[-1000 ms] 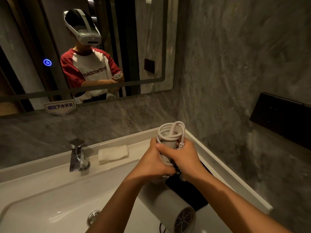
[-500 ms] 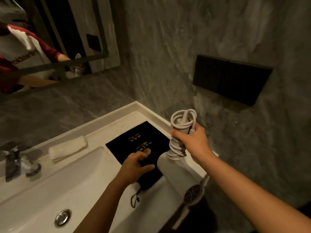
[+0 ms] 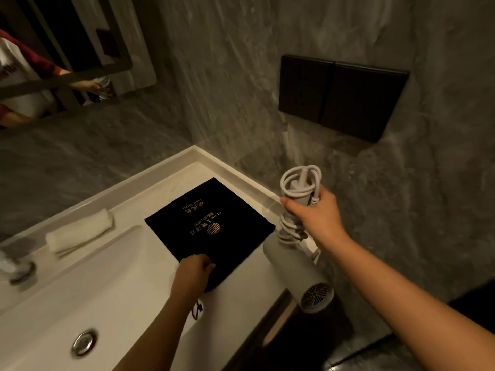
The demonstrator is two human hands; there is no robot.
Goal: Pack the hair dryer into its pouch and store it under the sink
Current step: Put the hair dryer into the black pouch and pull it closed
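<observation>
While the left hand [image 3: 194,269] pinches the pouch [image 3: 211,223], the right hand [image 3: 317,214] grips the hair dryer [image 3: 297,269].

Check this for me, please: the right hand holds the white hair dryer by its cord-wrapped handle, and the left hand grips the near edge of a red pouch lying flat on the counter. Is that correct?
Not quite. The pouch is black with gold lettering, not red; the head view shows this. The rest holds: the right hand holds the white hair dryer by its cord-wrapped handle, and the left hand grips the pouch's near edge on the counter.
</observation>
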